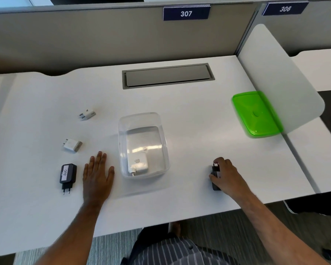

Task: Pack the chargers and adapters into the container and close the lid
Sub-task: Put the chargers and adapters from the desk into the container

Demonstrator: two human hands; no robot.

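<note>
I count one item packed so far: a white charger (138,165) lies in the near end of the clear container (161,148), which stands open in the middle of the desk (199,115). Everything else is outside it.

My right hand (226,174), to the right of the container and near the desk's front edge, has its fingers curled round a black charger (215,176). The charger seems to sit on the desk or just above it; I cannot tell which. I judge this is the piece going in next.

My left hand (98,173) lies flat on the desk just left of the container, fingers straight and spread, holding nothing.

Three pieces remain to the left of the container: a black plug charger with a white label (67,174) just beyond my left hand, a white adapter (72,145) further back from it, and a small white plug adapter (87,114) further back again. All three sit well apart from each other.

The green lid (256,114) lies well to the right of the container, partly behind a frosted divider panel (279,73) that rises along the desk's right edge. So by my count four pieces and the lid are left.

The stretch between my right hand and the container looks free, and most of the container floor is bare. Fetching the lid looks tighter, with the divider right against it. The black charger lies near the front edge, so I would lift it rather than drag it.
</note>
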